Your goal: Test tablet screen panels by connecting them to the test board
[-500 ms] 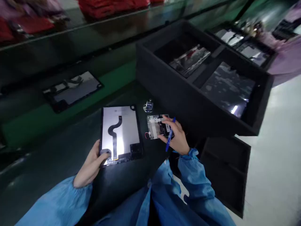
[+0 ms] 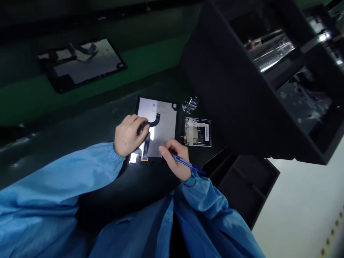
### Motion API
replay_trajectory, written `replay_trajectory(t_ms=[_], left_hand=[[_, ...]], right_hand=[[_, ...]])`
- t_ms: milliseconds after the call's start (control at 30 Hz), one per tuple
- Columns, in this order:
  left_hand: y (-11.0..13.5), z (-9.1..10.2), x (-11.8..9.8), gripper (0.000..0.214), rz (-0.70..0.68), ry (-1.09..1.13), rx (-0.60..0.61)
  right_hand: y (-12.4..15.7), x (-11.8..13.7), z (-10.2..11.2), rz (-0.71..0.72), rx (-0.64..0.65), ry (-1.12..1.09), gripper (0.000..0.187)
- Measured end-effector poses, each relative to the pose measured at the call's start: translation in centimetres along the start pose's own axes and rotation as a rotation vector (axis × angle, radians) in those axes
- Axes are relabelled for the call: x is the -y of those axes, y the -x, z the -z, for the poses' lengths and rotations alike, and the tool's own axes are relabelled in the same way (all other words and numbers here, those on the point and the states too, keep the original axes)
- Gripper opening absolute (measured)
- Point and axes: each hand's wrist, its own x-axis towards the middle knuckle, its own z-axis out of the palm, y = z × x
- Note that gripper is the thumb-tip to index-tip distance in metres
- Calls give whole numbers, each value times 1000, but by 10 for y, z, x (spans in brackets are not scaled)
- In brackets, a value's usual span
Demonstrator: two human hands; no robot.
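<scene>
A silver tablet back panel (image 2: pixel 164 123) with a black flex cable (image 2: pixel 151 125) lies on the dark bench in front of me. My left hand (image 2: pixel 128 134) rests on the panel's left side, its fingers curled onto the flex cable. My right hand (image 2: pixel 176 157) grips a blue pen (image 2: pixel 188 165), the tip touching the panel's lower right part. A small circuit board (image 2: pixel 197 131) lies just right of the panel, untouched.
A small shiny metal part (image 2: pixel 190 104) sits above the board. A large black foam tray (image 2: pixel 242 93) holding foil-wrapped panels rises at the right. Another panel (image 2: pixel 80 62) lies on the green belt (image 2: pixel 32 100) at upper left. A black foam block (image 2: pixel 242 186) sits at lower right.
My right hand left the circuit board and brought the pen to the panel. My left hand moved from the panel's lower left corner up onto the flex cable. The view shifted closer.
</scene>
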Motion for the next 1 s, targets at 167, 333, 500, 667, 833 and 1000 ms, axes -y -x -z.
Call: replay_trajectory(t_ms=[167,333,500,667,833,1000], left_hand=[[-10,-6,2,20,64,268,-28],[-10,-3,5,21,88,380,-27],[-11,-5,6,21,71,376,-26],[-10,-7,7,22,62,368,-38],[-9,-5,6,24,1,373,-99],[-3,-4,3,21,-241,328,-267]], right_hand=[[-6,-10,-25,7,-16,58,30],[-4,-12,-24,151,-7,249,36],[-5,-10,-28,181,25,333,35],[-3,-11,-30,188,24,328,36],[-9,-15,-18,84,-166,153,31],[-40,-8,4,31,-204,-48,22]])
